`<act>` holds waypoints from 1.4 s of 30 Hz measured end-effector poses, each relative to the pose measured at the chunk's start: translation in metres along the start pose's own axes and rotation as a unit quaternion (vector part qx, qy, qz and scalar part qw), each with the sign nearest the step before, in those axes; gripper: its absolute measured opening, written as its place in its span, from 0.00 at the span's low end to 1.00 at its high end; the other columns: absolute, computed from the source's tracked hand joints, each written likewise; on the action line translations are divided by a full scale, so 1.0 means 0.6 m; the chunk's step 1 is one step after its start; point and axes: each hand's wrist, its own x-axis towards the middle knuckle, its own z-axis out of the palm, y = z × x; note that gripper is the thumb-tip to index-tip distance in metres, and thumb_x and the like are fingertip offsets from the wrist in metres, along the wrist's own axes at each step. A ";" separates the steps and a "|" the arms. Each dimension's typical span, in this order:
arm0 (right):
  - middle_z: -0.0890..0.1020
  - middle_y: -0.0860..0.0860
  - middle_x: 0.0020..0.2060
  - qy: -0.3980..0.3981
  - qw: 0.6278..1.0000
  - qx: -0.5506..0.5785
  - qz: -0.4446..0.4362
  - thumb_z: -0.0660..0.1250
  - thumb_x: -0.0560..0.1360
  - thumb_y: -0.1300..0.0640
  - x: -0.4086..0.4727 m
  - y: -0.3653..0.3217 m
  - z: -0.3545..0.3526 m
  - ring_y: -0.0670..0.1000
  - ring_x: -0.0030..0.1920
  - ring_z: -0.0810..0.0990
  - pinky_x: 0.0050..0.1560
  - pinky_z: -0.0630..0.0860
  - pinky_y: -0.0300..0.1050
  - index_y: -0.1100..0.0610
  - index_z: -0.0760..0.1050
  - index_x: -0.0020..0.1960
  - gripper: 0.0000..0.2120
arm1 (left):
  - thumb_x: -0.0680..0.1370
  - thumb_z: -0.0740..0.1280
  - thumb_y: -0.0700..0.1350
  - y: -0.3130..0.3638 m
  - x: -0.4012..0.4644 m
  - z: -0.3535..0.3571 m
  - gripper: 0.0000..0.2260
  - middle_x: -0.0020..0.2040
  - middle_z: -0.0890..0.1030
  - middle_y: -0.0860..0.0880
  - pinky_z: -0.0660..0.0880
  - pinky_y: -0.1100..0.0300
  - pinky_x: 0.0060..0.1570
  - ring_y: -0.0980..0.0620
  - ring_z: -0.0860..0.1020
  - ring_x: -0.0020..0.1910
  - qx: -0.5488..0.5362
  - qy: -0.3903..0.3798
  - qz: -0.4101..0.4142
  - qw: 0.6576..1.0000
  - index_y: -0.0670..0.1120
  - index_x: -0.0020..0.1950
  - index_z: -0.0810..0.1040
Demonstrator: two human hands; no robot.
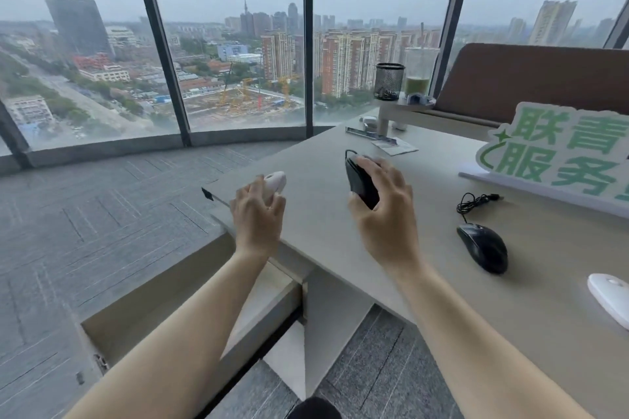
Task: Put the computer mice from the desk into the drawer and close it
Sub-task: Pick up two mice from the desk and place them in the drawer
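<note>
My left hand [258, 211] grips a white mouse [275, 183] near the desk's left corner. My right hand [384, 204] holds a black mouse [359, 180], tilted up off the desk [323, 231]. Another black wired mouse [482, 248] lies to the right with its coiled cable [474, 201]. A second white mouse [611, 299] sits at the right edge of the view. Below the desk's left edge, the drawer [190, 299] stands pulled open; my left forearm covers part of it.
A green-and-white sign [558, 156] stands on the desk at the right. Farther back are a mesh pen holder [389, 81], a cup with a green drink [418, 73], papers [394, 145] and a brown partition [531, 82]. Grey carpet and tall windows lie to the left.
</note>
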 end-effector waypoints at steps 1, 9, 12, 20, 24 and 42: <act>0.71 0.48 0.69 -0.010 0.999 0.030 -0.003 0.67 0.73 0.59 -0.004 -0.021 0.017 0.52 0.65 0.68 0.62 0.61 0.38 0.46 0.71 0.70 0.26 | 0.77 0.61 0.47 -0.027 0.004 -0.025 0.23 0.63 0.74 0.37 0.66 0.50 0.58 0.39 0.69 0.61 0.006 0.014 -0.012 1.000 0.44 0.72 0.68; 0.74 0.46 0.66 -0.097 0.977 0.188 0.031 0.67 0.73 0.58 -0.055 -0.100 0.178 0.48 0.68 0.71 0.71 0.68 0.51 0.46 0.73 0.67 0.23 | 0.76 0.60 0.51 -0.271 -0.017 -0.156 0.22 0.58 0.77 0.39 0.64 0.50 0.55 0.40 0.72 0.56 0.108 0.048 -0.144 0.983 0.43 0.68 0.71; 0.74 0.46 0.66 -0.146 0.969 0.188 0.057 0.67 0.74 0.57 -0.076 -0.087 0.245 0.50 0.68 0.71 0.71 0.68 0.53 0.45 0.72 0.67 0.22 | 0.77 0.60 0.50 -0.339 -0.034 -0.172 0.22 0.60 0.76 0.36 0.65 0.48 0.55 0.36 0.72 0.57 0.133 0.044 -0.199 0.970 0.42 0.68 0.71; 0.74 0.50 0.66 -0.273 0.954 0.034 0.120 0.65 0.73 0.58 -0.131 0.009 0.412 0.55 0.66 0.70 0.66 0.66 0.45 0.51 0.72 0.68 0.23 | 0.78 0.60 0.50 -0.428 -0.071 -0.119 0.24 0.66 0.72 0.36 0.63 0.49 0.62 0.36 0.69 0.61 0.185 -0.048 -0.269 0.944 0.43 0.73 0.67; 0.68 0.53 0.71 -0.390 0.900 -0.133 0.141 0.60 0.74 0.58 -0.147 0.061 0.473 0.61 0.66 0.65 0.67 0.65 0.50 0.52 0.68 0.71 0.24 | 0.79 0.59 0.51 -0.430 -0.081 -0.063 0.24 0.68 0.69 0.41 0.67 0.51 0.61 0.39 0.66 0.63 0.211 -0.112 -0.264 0.934 0.44 0.73 0.65; 0.74 0.56 0.65 -0.367 0.915 -0.130 0.110 0.56 0.77 0.61 -0.115 0.050 0.431 0.57 0.63 0.74 0.61 0.73 0.49 0.56 0.72 0.67 0.20 | 0.80 0.57 0.47 -0.351 -0.047 -0.062 0.21 0.69 0.69 0.43 0.62 0.56 0.66 0.43 0.65 0.69 0.064 -0.067 -0.238 0.967 0.43 0.72 0.68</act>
